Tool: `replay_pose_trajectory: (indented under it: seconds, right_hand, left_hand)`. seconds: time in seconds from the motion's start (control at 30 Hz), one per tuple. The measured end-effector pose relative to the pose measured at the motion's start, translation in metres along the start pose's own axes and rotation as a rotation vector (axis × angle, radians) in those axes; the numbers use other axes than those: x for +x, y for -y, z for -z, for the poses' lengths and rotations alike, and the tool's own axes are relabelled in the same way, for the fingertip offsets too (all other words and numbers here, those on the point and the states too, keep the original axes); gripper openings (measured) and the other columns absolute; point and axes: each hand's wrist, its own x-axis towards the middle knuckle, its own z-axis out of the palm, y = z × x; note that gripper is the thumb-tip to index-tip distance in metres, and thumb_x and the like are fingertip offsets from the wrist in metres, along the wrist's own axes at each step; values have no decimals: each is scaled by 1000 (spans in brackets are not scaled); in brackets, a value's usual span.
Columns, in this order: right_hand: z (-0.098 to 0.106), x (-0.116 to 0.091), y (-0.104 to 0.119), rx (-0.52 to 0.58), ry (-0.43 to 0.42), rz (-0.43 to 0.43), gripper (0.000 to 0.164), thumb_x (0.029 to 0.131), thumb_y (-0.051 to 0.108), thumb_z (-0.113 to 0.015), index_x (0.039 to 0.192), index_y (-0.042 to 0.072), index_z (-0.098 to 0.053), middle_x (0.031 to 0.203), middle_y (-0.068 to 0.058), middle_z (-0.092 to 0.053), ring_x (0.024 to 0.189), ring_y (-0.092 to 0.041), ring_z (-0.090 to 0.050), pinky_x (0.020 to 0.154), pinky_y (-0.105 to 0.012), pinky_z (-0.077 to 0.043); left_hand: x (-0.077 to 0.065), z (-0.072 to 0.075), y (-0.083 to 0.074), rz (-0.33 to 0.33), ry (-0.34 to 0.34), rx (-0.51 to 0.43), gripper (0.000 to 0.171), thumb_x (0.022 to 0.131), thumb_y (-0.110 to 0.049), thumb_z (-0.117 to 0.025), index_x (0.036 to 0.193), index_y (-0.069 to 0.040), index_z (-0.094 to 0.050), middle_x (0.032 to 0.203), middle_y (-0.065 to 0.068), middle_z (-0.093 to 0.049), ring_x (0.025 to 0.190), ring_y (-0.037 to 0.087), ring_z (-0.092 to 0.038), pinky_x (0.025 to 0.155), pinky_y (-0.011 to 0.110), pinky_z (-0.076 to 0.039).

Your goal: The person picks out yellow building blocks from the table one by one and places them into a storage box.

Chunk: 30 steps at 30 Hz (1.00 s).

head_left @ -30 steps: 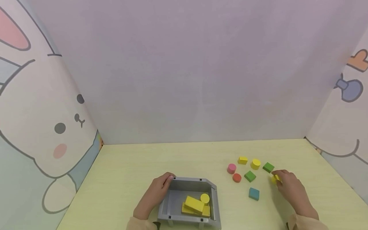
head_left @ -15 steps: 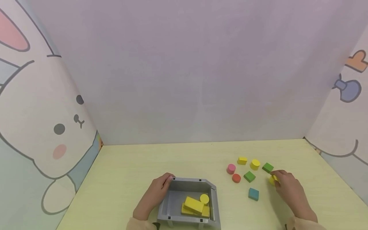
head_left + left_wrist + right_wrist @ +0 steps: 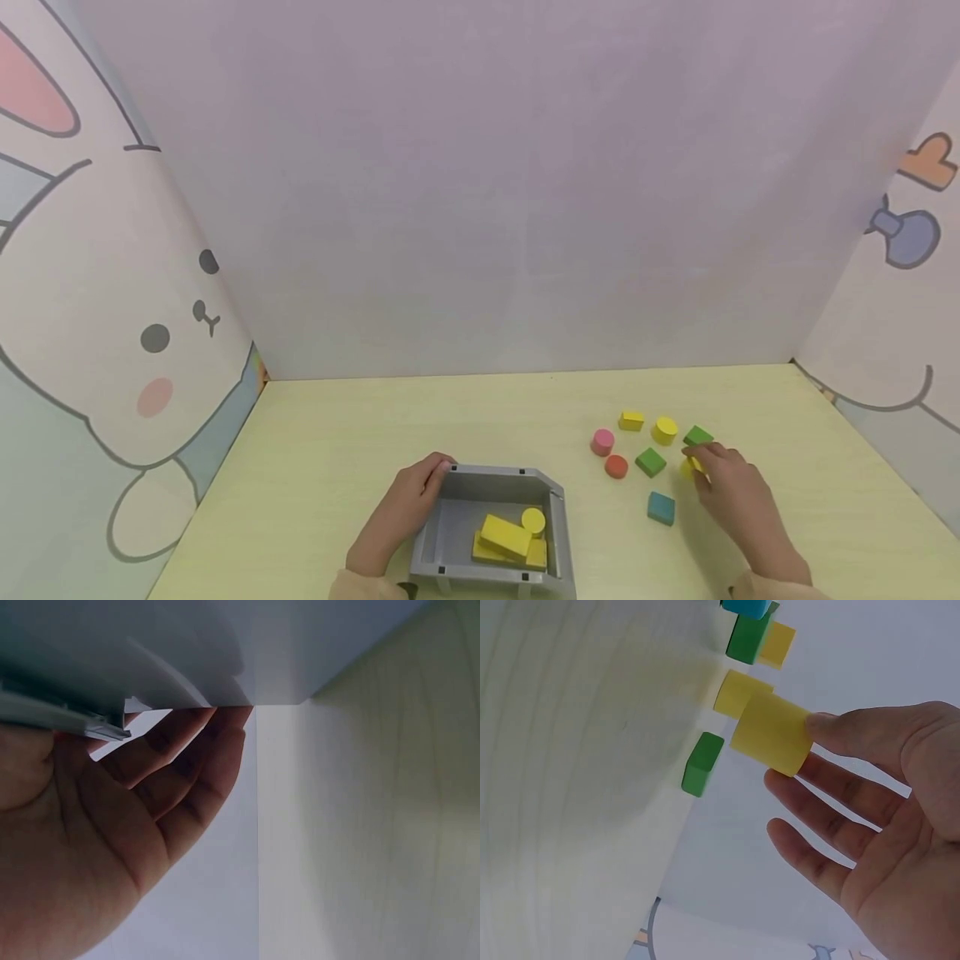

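My left hand grips the far left rim of a grey plastic bin; in the left wrist view its fingers curl behind the bin's wall. Inside the bin lie two yellow rectangular blocks, one across the other, beside a yellow cylinder block. On the right, my right hand pinches another yellow cylinder block between thumb and fingers. In the right wrist view this block appears off the tabletop. Near that hand lie two green blocks and a blue block.
Farther back on the pale wooden table are a yellow cylinder, a small yellow block, a pink cylinder and a red disc. A plain pale wall stands behind, with printed side panels left and right.
My right hand has shifted left with the yellow cylinder block, coming closer to the green blocks. The left hand and the bin have stayed in place.
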Motion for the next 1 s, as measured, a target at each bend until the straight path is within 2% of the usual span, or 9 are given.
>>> replay_pose_trajectory:
  seconds: [0.23,0.53,0.77,1.0]
  right_hand:
    - [0,1,16,-7,-31,44,27,67,-5,-70,94,0,-65,91,-19,-65,76,-35,-58,57,-50,-51]
    - [0,2,39,5,-72,116,32,62,-5,-74,92,2,-66,89,-16,-66,82,-34,-59,59,-48,-52]
    - [6,4,59,12,-135,202,35,58,-6,-76,91,3,-66,87,-13,-67,76,-29,-59,57,-45,-52]
    - [8,5,74,24,-118,221,34,60,-6,-75,90,6,-66,88,-11,-66,77,-28,-59,60,-45,-52]
  left_hand:
    - [0,0,0,-4,-3,-1,27,100,-27,-36,101,-11,-58,96,4,-64,80,14,-52,73,43,-50]
    - [0,0,-1,-5,-6,2,27,100,-27,-36,101,-11,-58,96,4,-64,80,13,-51,73,43,-50]
    - [0,0,0,15,8,-11,26,100,-26,-36,102,-11,-58,98,5,-64,83,14,-53,76,44,-50]
    - [1,0,0,22,10,-2,27,100,-27,-36,102,-11,-58,95,4,-64,81,14,-51,74,43,-50]
